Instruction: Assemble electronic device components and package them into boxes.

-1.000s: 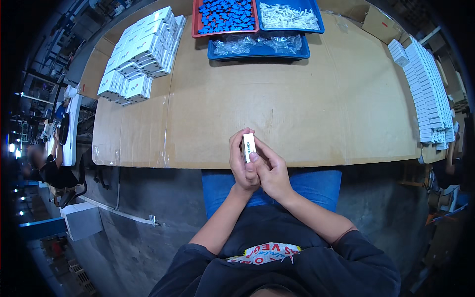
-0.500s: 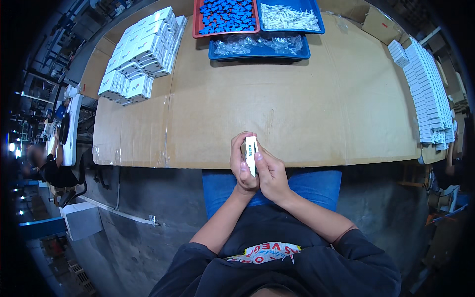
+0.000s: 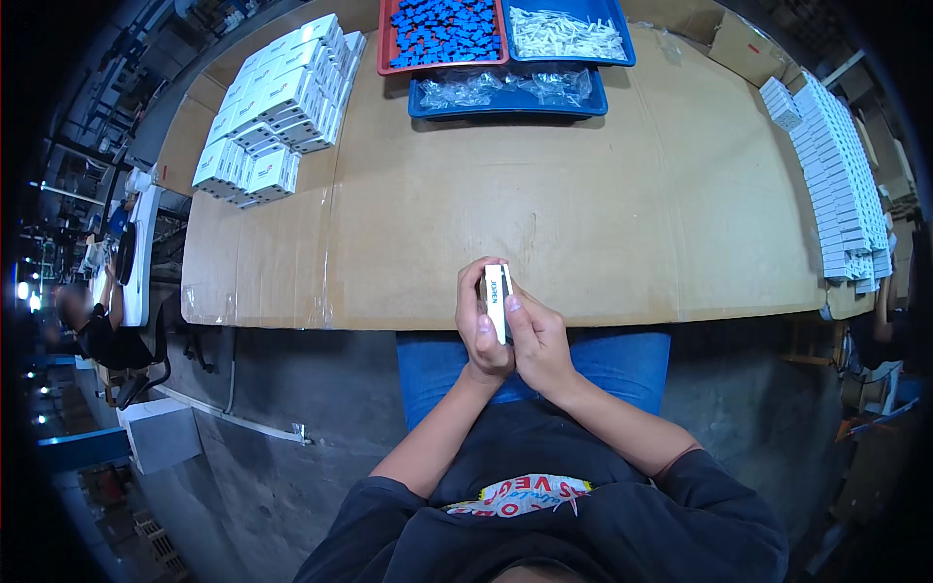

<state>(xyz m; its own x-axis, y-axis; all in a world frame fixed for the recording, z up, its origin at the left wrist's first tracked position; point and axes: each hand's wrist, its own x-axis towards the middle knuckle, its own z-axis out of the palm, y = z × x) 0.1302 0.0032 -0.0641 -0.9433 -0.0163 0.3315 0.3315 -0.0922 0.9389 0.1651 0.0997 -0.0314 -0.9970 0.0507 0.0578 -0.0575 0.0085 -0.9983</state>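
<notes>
A small white box [image 3: 495, 291] with dark print on its narrow side stands on edge between my two hands, over the near edge of the table. My left hand [image 3: 477, 325] wraps the box from the left, its thumb along the printed side. From the right, my right hand [image 3: 540, 342] closes on it, with the thumb pressed near the box's dark right edge. The palms and most fingers hide the box's broad faces.
Stacked white boxes [image 3: 277, 102] stand at the far left of the cardboard-covered table [image 3: 505, 204]. At the back are a red tray [image 3: 385, 70] of blue parts, a blue tray [image 3: 632, 58] of white pieces and another blue tray [image 3: 510, 113] with clear bags. White boxes [image 3: 841, 185] line the right edge.
Both hands have shifted very slightly to the right with the box. The box has turned a little, so its printed narrow side shows more fully.
</notes>
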